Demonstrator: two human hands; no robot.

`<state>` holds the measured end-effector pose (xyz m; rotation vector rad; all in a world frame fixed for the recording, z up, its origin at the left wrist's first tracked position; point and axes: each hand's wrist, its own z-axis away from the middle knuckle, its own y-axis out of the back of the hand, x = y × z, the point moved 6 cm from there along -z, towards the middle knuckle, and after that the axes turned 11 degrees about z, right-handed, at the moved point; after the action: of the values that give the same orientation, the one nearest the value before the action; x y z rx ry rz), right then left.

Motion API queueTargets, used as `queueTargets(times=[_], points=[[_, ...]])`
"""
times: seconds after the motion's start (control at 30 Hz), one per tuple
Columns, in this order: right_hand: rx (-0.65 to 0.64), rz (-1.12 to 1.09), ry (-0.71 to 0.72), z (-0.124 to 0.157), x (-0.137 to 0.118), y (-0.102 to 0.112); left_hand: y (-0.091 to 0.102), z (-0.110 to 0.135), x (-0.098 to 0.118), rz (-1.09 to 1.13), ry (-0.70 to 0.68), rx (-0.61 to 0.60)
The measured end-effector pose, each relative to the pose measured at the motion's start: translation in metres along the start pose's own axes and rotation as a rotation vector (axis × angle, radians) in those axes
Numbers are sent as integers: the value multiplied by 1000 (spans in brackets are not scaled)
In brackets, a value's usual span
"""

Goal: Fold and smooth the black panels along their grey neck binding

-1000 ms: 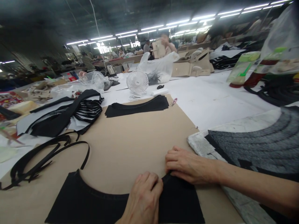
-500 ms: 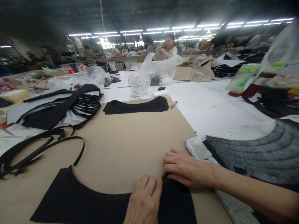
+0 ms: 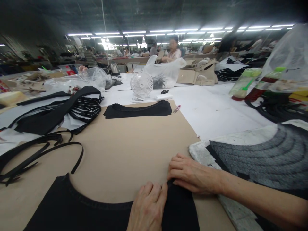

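Observation:
A black fabric piece [image 3: 79,210] with a curved cut edge lies on the tan cardboard sheet [image 3: 130,144] close to me. My left hand [image 3: 148,207] rests on it, fingers curled over the upper right corner. My right hand [image 3: 192,175] reaches in from the right, fingers bent and pressing the same corner. Both hands meet at that corner of the fabric.
A stack of black curved pieces [image 3: 138,110] lies at the cardboard's far edge. Black straps [image 3: 36,154] and striped fabric [image 3: 81,109] sit at left. A white fan [image 3: 141,85], plastic bags and boxes stand behind. Grey stacked pieces [image 3: 262,154] lie at right. A person [image 3: 172,51] works at the far table.
The view has shifted a little, so the black fabric sits lower and further left in frame. Both hands keep their hold at the fabric's corner.

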<state>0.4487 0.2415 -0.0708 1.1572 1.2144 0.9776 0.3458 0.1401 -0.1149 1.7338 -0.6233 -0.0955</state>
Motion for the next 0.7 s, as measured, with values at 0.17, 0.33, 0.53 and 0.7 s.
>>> queueTargets(times=[0.17, 0.33, 0.53, 0.7], points=[[20, -24, 10, 1, 1, 0, -1, -2, -1, -15, 19, -9], [49, -56, -6, 6, 4, -2, 5, -10, 3, -29, 112, -33], [34, -48, -24, 10, 7, -1, 9, -11, 4, -74, 144, -22], [50, -11, -14, 10, 6, 1, 5, -10, 2, -57, 96, -32]])
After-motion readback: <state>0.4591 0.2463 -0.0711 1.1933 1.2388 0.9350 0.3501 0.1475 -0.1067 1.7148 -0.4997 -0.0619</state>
